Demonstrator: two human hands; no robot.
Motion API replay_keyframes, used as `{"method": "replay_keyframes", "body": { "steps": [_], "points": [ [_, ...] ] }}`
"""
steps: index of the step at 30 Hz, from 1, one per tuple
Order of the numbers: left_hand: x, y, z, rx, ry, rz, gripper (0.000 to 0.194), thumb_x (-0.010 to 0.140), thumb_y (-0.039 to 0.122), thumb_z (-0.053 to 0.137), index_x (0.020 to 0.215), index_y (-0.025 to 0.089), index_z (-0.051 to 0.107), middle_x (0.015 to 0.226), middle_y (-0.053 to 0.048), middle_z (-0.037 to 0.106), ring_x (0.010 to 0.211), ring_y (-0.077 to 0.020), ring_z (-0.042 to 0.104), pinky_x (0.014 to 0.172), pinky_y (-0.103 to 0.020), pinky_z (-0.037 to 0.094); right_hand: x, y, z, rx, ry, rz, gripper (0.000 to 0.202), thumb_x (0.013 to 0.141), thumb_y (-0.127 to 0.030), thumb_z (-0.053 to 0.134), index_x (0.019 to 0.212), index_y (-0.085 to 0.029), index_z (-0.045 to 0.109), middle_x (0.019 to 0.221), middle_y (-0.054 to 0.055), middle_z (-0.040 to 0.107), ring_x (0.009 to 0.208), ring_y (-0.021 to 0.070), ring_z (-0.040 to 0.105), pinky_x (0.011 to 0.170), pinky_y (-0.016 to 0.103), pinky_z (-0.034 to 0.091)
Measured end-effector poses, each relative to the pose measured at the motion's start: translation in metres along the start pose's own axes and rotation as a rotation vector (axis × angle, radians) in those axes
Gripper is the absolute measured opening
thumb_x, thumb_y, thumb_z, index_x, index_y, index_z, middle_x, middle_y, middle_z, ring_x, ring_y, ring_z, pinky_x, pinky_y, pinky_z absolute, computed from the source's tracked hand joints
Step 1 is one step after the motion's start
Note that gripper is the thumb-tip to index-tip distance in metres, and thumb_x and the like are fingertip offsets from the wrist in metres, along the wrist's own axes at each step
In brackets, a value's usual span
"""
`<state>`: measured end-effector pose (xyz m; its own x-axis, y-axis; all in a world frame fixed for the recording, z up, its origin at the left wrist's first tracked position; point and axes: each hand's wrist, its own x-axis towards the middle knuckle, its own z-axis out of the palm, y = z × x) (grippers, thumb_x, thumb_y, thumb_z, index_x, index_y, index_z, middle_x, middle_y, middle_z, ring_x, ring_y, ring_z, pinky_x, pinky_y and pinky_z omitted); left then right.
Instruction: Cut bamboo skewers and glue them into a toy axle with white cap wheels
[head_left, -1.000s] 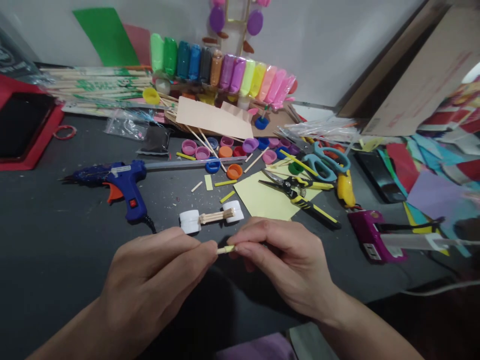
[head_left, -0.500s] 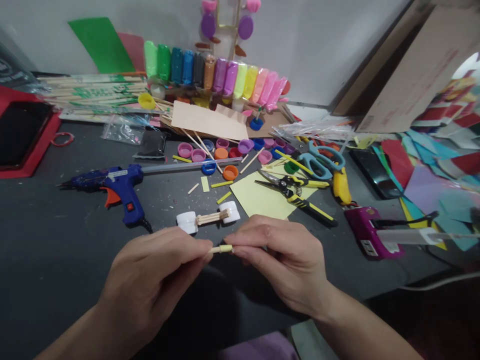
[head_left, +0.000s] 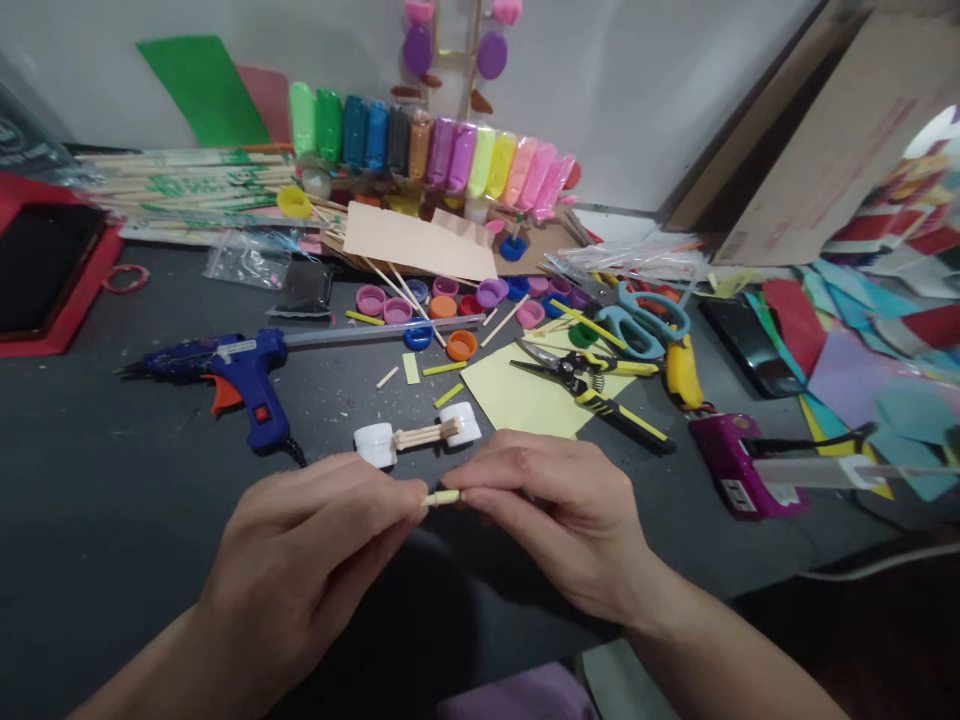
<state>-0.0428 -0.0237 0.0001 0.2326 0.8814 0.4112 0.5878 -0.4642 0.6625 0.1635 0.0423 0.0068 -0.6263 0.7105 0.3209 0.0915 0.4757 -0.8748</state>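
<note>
Between my hands is a thin wooden stick [head_left: 430,500] with a pale yellow strip [head_left: 447,496] wrapped around its right part. My left hand [head_left: 322,530] pinches the stick's left end between thumb and fingers. From the other side, my right hand [head_left: 559,515] has its thumb and fingertips closed at the yellow end; the fingers hide the tip. Just beyond the hands lies a small piece made of short wooden sticks [head_left: 426,436] joining two white caps [head_left: 374,444]. Pale yellow paper [head_left: 499,385] lies flat behind my right hand, with pliers [head_left: 581,378] on top of it.
A blue glue gun [head_left: 251,375] with its glue stick lies at the left. Coloured bottle caps [head_left: 461,345] are scattered at the middle. Blue-handled scissors [head_left: 637,320], a yellow cutter [head_left: 682,372] and a purple device [head_left: 739,465] are on the right. Packs of clay [head_left: 442,150] stand behind.
My right hand has shifted slightly left, towards my left hand. Less of the bare stick shows between the fingers. The things on the table stay where they were.
</note>
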Motion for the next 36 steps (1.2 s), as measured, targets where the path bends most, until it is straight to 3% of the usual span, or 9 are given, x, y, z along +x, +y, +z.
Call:
{"method": "replay_keyframes", "body": {
  "steps": [4,10,14,24,33,36],
  "points": [
    [-0.003,0.0,-0.002,0.0,-0.003,-0.051,0.013,0.09,0.01,0.057,0.093,0.023,0.062,0.069,0.006,0.066,0.058,-0.0073,0.06,0.058,-0.018,0.045,0.0,-0.001,-0.003,-0.014,0.052,0.069,0.012,0.092,-0.013,0.064,0.097,-0.011,0.074,0.076,0.004,0.069,0.068,0.0106,0.063,0.066,0.022,0.049],
    [-0.004,0.003,-0.001,-0.107,0.042,-0.159,0.014,0.089,0.014,0.06,0.092,0.027,0.064,0.069,0.008,0.068,0.057,-0.0059,0.062,0.054,-0.015,0.044,0.002,-0.001,0.005,0.076,0.042,-0.039,0.007,0.087,-0.009,0.07,0.093,-0.008,0.074,0.078,0.008,0.072,0.073,0.0127,0.065,0.067,0.023,0.051],
    [-0.002,0.003,0.002,-0.175,0.04,-0.219,0.01,0.09,0.019,0.063,0.089,0.029,0.066,0.072,0.008,0.072,0.061,-0.0075,0.066,0.053,-0.015,0.046,0.002,-0.002,0.005,0.126,0.042,-0.03,0.005,0.087,-0.008,0.07,0.09,-0.008,0.074,0.076,0.007,0.071,0.07,0.012,0.063,0.066,0.023,0.05],
    [-0.006,0.001,0.003,-0.211,0.002,-0.164,0.015,0.089,0.014,0.062,0.091,0.029,0.065,0.072,0.007,0.07,0.061,-0.0078,0.064,0.054,-0.016,0.046,0.007,-0.004,-0.001,0.546,-0.045,0.408,0.004,0.082,-0.011,0.073,0.081,-0.012,0.076,0.07,0.0,0.062,0.055,0.0067,0.055,0.05,0.019,0.042],
    [0.004,0.0,-0.001,-0.202,-0.067,-0.072,0.013,0.09,0.011,0.06,0.087,0.022,0.064,0.068,0.008,0.067,0.058,-0.0043,0.06,0.056,-0.013,0.044,0.01,0.0,-0.003,0.682,-0.126,0.57,0.008,0.077,-0.018,0.078,0.074,-0.012,0.076,0.065,0.0,0.064,0.052,0.006,0.052,0.048,0.017,0.042],
    [0.003,0.001,-0.003,-0.193,-0.075,-0.088,0.014,0.09,0.011,0.06,0.088,0.024,0.065,0.069,0.008,0.067,0.058,-0.0042,0.06,0.057,-0.013,0.043,0.01,0.001,-0.005,0.677,-0.145,0.567,0.015,0.083,-0.026,0.075,0.077,-0.012,0.076,0.066,0.001,0.065,0.052,0.0062,0.053,0.049,0.018,0.043]
  ]
}}
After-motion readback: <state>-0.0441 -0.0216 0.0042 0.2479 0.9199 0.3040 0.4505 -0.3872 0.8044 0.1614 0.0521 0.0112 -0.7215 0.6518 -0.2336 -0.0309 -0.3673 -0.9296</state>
